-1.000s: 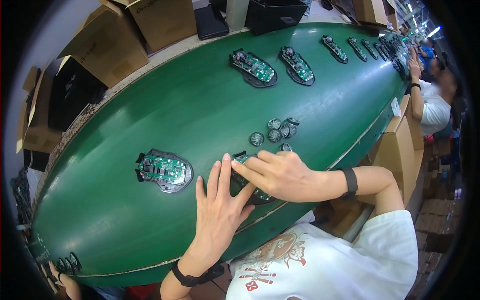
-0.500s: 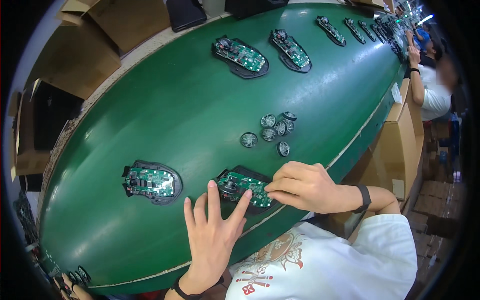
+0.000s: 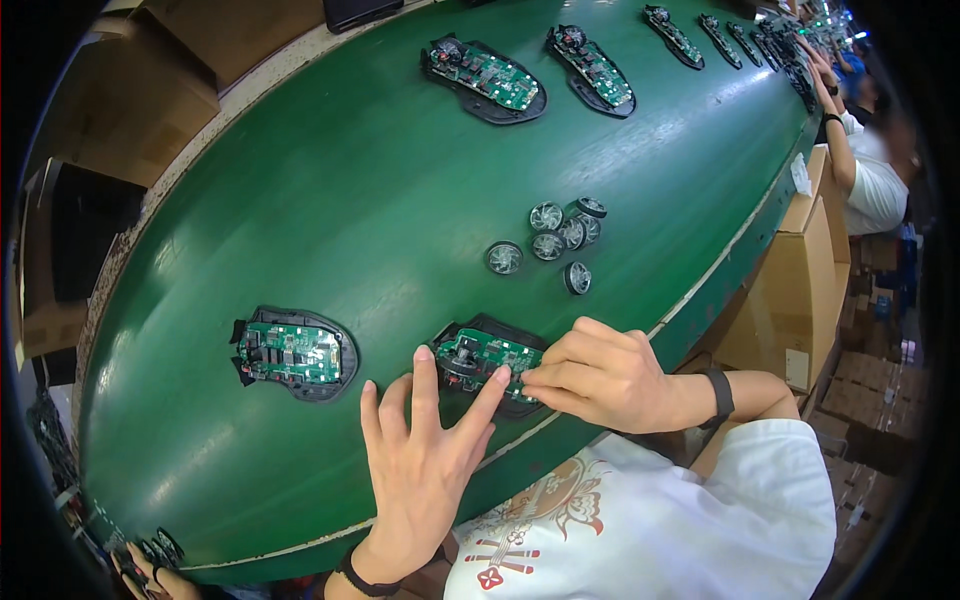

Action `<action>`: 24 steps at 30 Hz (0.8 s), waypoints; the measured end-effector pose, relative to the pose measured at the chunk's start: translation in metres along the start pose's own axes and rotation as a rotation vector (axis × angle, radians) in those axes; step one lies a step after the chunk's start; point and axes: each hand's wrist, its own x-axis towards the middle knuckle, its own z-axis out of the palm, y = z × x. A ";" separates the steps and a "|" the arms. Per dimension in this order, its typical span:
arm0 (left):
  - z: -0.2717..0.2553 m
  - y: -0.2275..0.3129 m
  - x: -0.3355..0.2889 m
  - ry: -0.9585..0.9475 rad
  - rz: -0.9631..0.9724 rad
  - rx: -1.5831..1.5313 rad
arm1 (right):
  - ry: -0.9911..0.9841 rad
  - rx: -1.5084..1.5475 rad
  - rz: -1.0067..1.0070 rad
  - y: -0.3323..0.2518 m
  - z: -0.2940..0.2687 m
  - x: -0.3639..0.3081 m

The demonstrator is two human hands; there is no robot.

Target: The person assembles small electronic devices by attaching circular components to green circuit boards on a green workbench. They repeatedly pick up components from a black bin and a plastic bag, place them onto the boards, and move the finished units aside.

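Observation:
In front of me, near the table's front edge, lies a computer mouse base [image 3: 520, 335] of black plastic with a green circuit board [image 3: 497, 348] on it. A dark scroll wheel [image 3: 460, 358] sits at the board's left end. My left hand [image 3: 425, 450] is spread, its index fingertip at the base's left edge and its thumb touching the board. Over the board's right part, my right hand [image 3: 610, 375] is closed in a pinch, fingertips close to my left thumb. What the pinch holds, if anything, is hidden. Another mouse base [image 3: 300, 352] with its board lies to the left.
Several loose scroll wheels [image 3: 548, 245] with clear spokes lie beyond my hands. More mouse bases [image 3: 490, 85] line the green table [image 3: 330, 190] toward the far right, where a co-worker's hand [image 3: 820, 70] reaches in. Cardboard boxes [image 3: 785, 285] stand beside the table at right.
My right fingertips have shifted slightly left across the board, closer to my left thumb. The whole view has moved a little. At the far right, the co-worker's arm has changed position.

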 end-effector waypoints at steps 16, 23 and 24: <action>-0.036 -0.023 0.006 0.016 -0.073 -0.216 | -0.151 -0.216 -0.139 -0.009 -0.019 0.005; -0.030 -0.072 -0.008 0.095 -0.447 0.223 | -0.321 -0.452 -0.355 -0.003 -0.023 0.011; -0.031 -0.075 -0.010 0.081 -0.448 0.169 | -0.319 -0.423 -0.351 -0.003 -0.023 0.018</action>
